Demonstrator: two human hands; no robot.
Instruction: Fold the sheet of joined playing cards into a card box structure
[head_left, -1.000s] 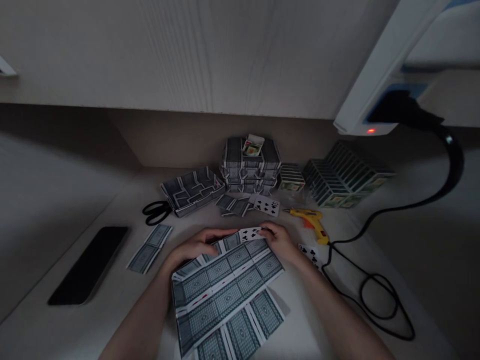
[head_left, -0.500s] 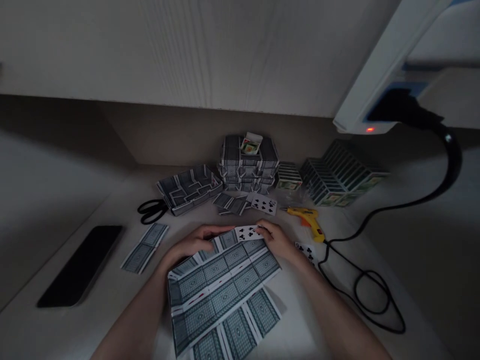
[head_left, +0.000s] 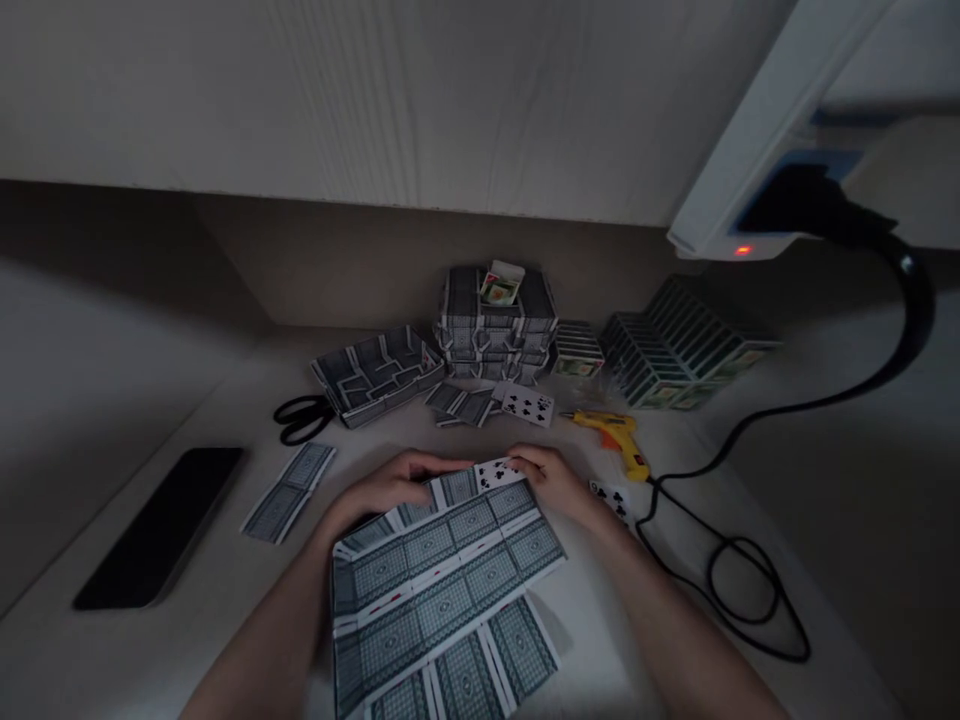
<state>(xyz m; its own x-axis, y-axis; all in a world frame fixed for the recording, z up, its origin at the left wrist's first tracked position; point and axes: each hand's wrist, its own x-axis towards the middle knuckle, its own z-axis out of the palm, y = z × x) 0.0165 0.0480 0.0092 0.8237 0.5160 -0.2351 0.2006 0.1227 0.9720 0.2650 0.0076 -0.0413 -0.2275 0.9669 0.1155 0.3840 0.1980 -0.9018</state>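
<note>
In the head view, the unfinished playing-card tray (head_left: 435, 585) is low in the centre, in front of the person, tilted, with more joined cards under its near side. The left hand (head_left: 386, 485) grasps its far wall, the thumb on the inner side. The right hand (head_left: 551, 480) pinches the club card (head_left: 493, 474) at the right part of this same wall. The step in hand seems to be the fitting of this card on the wall. I judge that the next move calls for a steady left hold, the card edge level with its neighbour, and gentle pressure, because thin cards can bend. The glue gun (head_left: 615, 437) lies beyond the right hand, apart from it; whether there is glue on the card, I cannot tell.
</note>
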